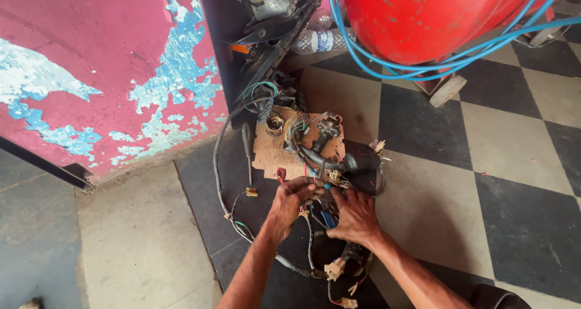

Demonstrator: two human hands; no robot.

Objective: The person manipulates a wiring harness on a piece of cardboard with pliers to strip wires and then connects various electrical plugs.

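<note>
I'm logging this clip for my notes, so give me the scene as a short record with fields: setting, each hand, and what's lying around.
setting: checkered tile floor beside a peeling pink wall
left hand: left hand pinching wires of a wiring harness
right hand: right hand gripping the same bundle, close beside the left
under the work: cardboard sheet
nearby tool: screwdriver lying left of the cardboard
behind: red tank wrapped by blue hose; plastic bottle

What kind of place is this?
Probably a small repair workshop: a big red metal tank with blue hoses, a tangled bundle of coloured wires on the chequered floor, and a black-handled screwdriver.
</note>
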